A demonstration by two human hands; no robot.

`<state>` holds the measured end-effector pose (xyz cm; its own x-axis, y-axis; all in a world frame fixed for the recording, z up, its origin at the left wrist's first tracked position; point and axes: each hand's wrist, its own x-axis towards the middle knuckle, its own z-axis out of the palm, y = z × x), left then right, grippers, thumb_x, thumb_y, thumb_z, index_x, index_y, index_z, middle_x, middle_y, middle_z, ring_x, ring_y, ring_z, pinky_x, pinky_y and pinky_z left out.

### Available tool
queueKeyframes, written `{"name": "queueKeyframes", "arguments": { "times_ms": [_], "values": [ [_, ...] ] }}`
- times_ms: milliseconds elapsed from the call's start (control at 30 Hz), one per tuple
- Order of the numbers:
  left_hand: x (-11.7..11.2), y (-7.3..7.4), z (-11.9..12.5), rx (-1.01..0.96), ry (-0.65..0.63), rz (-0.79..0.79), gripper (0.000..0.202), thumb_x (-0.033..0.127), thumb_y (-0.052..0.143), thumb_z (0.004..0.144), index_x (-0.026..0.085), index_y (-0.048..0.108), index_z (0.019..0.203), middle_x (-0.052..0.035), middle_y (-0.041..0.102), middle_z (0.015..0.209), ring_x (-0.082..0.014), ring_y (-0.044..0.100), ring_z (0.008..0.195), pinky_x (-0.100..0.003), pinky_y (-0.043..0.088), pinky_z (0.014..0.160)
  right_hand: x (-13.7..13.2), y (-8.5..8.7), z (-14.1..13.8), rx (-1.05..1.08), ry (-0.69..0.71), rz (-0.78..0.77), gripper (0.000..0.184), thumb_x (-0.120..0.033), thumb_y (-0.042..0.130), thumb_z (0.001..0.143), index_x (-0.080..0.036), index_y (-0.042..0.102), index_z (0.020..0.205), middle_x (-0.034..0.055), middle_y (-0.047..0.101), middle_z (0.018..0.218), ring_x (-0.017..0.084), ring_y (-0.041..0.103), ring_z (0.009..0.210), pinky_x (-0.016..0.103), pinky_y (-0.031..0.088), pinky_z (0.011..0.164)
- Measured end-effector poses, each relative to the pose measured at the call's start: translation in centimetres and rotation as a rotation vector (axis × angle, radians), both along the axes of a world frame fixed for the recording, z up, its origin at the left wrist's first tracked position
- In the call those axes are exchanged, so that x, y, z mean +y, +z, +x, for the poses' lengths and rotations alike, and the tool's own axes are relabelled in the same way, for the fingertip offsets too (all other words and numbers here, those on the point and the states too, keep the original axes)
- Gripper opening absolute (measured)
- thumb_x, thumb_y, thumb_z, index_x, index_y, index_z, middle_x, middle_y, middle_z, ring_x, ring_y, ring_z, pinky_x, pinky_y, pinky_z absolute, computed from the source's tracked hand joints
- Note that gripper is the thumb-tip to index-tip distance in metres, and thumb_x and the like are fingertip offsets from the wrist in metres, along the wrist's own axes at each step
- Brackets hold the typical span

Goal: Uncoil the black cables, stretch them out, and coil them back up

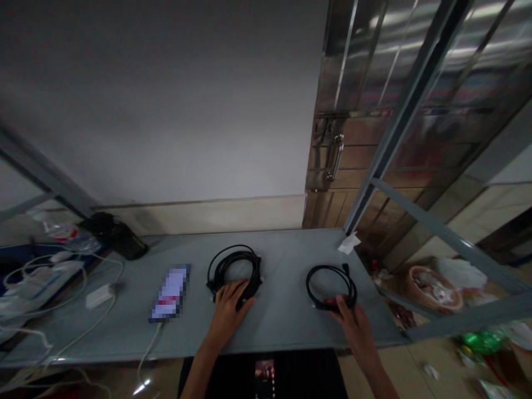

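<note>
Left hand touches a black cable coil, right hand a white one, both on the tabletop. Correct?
Not quite: in the head view, the right hand touches a black coil, not a white one. The left hand touches a black cable coil, and both coils lie on the tabletop.

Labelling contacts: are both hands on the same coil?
No, the left hand is on the thicker black coil and the right hand on the thinner black coil.

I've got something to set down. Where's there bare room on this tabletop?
The widest bare patch of tabletop lies between the larger black coil and the smaller black coil. A narrower one separates the larger black coil from the phone. The left end is crowded with the dark bottle, white adapter and white cables.
</note>
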<state>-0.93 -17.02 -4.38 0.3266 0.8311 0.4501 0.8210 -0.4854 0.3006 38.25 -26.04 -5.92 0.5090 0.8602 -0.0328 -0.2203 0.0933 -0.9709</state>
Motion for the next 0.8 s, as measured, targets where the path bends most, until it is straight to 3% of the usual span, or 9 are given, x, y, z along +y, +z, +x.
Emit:
{"name": "queueKeyframes", "arguments": {
  "times_ms": [167, 333, 500, 667, 800],
  "values": [
    [-0.7, -0.1, 0.6, -0.094, 0.002, 0.042, 0.032, 0.043, 0.058, 0.114, 0.024, 0.074, 0.135, -0.0115, 0.081, 0.131, -0.0311, 0.074, 0.125, -0.052, 0.052, 0.116, 0.1, 1.5, -0.3, -0.046, 0.080, -0.147, 0.063, -0.070, 0.100, 0.068, -0.019, 0.083, 0.100, 0.0120, 0.086, 0.097, 0.036, 0.085, 0.078, 0.049, 0.074, 0.063],
    [-0.9, 0.7, 0.6, -0.131, 0.008, 0.039, 0.027, 0.037, 0.050, 0.117, 0.023, 0.072, 0.125, -0.0100, 0.082, 0.123, -0.0289, 0.076, 0.119, -0.051, 0.054, 0.113, 0.0, 2.4, -0.9, -0.140, 0.150, -0.225, 0.071, -0.083, 0.091, 0.069, -0.020, 0.082, 0.100, 0.0136, 0.086, 0.091, 0.039, 0.084, 0.079, 0.049, 0.072, 0.062],
    [-1.3, 1.2, 0.4, -0.181, 0.009, 0.035, 0.028, 0.038, 0.048, 0.118, 0.024, 0.072, 0.120, -0.0095, 0.082, 0.117, -0.0279, 0.077, 0.114, -0.049, 0.057, 0.108, -0.3, 2.0, -0.8, -0.310, 0.220, -0.302, 0.078, -0.100, 0.074, 0.074, -0.022, 0.072, 0.075, 0.0106, 0.077, 0.067, 0.030, 0.075, 0.062, 0.043, 0.063, 0.066],
    [-1.5, 1.0, 0.4, -0.229, 0.015, 0.029, 0.028, 0.048, 0.061, 0.114, 0.024, 0.074, 0.122, -0.0091, 0.082, 0.114, -0.0293, 0.077, 0.110, -0.049, 0.060, 0.104, -0.7, 2.3, -1.2, -0.401, 0.251, -0.234, 0.075, -0.097, 0.066, 0.086, -0.025, 0.062, 0.067, 0.0040, 0.065, 0.056, 0.025, 0.067, 0.058, 0.038, 0.055, 0.067],
    [-1.3, 0.7, 0.5, -0.266, 0.005, 0.014, 0.032, 0.053, 0.065, 0.111, 0.027, 0.080, 0.120, -0.0088, 0.082, 0.115, -0.0307, 0.077, 0.111, -0.050, 0.060, 0.104, -1.1, 2.1, -1.8, -0.425, 0.288, -0.259, 0.079, -0.097, 0.056, 0.093, -0.025, 0.060, 0.061, 0.0022, 0.057, 0.048, 0.020, 0.059, 0.047, 0.034, 0.048, 0.056]
  ]
}}
